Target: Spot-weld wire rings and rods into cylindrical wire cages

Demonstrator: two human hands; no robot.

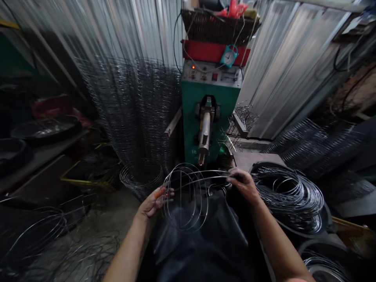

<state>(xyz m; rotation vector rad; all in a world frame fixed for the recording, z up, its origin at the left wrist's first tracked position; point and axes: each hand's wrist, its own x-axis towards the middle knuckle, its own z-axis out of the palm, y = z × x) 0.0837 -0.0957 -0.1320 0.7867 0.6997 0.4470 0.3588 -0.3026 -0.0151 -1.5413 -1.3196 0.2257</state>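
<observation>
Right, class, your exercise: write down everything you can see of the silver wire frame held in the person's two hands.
The silver wire frame is made of thin, shiny metal wire bent into several nested oval hoops, with a longer wire running across them. Whether the wires are joined cannot be told. It is held upright in the air above the person's dark cloth apron. The fingers of the bare left hand reach its left side, and the bare right hand pinches the long wire at its right end.

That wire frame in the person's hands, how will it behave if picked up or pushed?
The wire frame is probably springy yet stiff, since its thin rings look evenly round. It seems light for its size, held by the fingertips of the right hand. Its rings might roll if stood on edge.
</observation>
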